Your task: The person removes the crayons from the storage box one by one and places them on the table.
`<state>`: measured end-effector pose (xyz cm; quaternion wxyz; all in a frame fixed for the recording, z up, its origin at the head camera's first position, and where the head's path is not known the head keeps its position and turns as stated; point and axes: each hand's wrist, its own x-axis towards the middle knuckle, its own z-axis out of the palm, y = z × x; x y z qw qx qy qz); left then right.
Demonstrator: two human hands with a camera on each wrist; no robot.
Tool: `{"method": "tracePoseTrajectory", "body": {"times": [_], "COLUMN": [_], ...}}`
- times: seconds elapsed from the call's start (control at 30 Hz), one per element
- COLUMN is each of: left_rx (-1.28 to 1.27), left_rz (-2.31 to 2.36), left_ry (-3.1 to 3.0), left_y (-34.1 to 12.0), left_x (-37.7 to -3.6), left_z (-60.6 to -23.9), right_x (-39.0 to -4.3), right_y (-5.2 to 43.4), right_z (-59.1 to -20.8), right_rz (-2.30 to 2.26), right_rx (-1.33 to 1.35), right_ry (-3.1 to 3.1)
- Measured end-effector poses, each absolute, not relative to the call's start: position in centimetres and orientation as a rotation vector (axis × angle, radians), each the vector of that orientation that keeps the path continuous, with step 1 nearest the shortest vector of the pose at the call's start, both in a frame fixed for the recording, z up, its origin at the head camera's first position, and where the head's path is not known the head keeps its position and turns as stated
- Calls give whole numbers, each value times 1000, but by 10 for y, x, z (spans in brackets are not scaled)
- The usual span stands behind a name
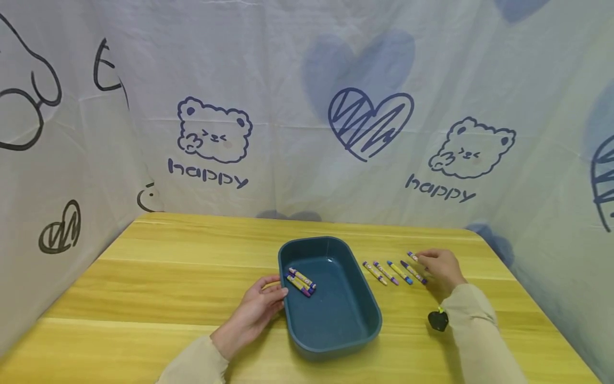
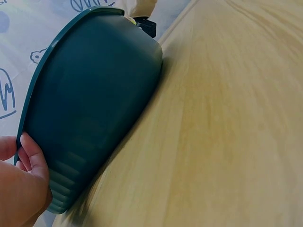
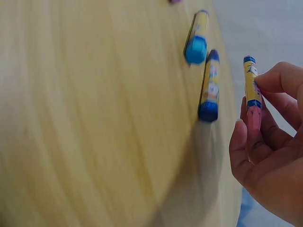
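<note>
My left hand (image 1: pixel 254 311) gripped the teal tray (image 1: pixel 336 330) holding three crayons (image 1: pixel 300 281); my right hand (image 1: pixel 442 268) pinched one pink-tipped crayon (image 3: pixel 252 97). Four crayons in a row (image 1: pixel 394 272) lay beside it. The backdrop (image 1: pixel 307 106) read "happy" twice.

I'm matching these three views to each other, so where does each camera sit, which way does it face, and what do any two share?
Head: worn on the head, facing forward and down at the table, teal tray, crayons; both hands and sleeves show.
Left wrist: low beside the tray's outer wall; left hand grips its rim.
Right wrist: close over the tabletop; right hand pinches a pink crayon.
Shared: head and right wrist both show the pinched crayon.
</note>
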<state>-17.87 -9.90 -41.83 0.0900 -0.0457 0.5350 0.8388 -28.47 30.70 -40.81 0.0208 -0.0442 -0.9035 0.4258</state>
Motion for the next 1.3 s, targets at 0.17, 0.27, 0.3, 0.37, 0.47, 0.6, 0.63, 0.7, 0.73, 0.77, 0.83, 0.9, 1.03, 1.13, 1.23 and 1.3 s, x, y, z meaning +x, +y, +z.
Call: {"method": "tracePoseTrajectory", "body": {"times": [0.17,0.27,0.3,0.37,0.47,0.6,0.63,0.7,0.73,0.77,0.83,0.9,1.03,1.13,1.23,1.3], "left_rx": [-128,-127,-128,-126,-125,-128,-129,-128,-129,-126,-124,-120,-113,-116,-122,-119], "left_rz": [2493,2491,2491,2488,2486,2487,2489,2490,2489,2490,2490,2490,2494,2495,2496,2496], "left_ry": [1595,1595,1595,1597,1604,1603,1600,1596,1594,1593,1592,1592,1589,1588,1587,1586], "left_y": [-99,-99,-99,-99,-99,-99,-99,-99,-99,-99,-99,-99,-100,-100,-99,-99], "left_x": [-179,-179,-179,-179,-179,-179,-179,-179,-179,-179,-179,-179,-178,-179,-179,-179], "left_z": [-419,-419,-419,-419,-419,-420,-420,-420,-419,-419,-419,-419,-419,-419,-419,-419], "right_x": [-281,-278,-277,-277,-277,-277,-277,-276,-276,-275,-275,-275,-274,-274,-274,-274], "right_y": [317,320,321,323,326,327,327,327,327,327,326,326,324,324,324,324], "right_z": [-411,-412,-413,-415,-417,-418,-418,-418,-419,-419,-419,-420,-423,-424,-423,-422], "right_rz": [1350,1370,1371,1349,1327,1321,1321,1326,1324,1322,1310,1295,1275,1268,1277,1323], "right_rx": [-184,-221,-231,-238,-233,-231,-227,-226,-225,-220,-215,-211,-199,-182,-179,-192], "right_ry": [-2807,-2805,-2806,-2810,-2817,-2829,-2834,-2842,-2847,-2849,-2850,-2847,-2842,-2840,-2839,-2829]}}
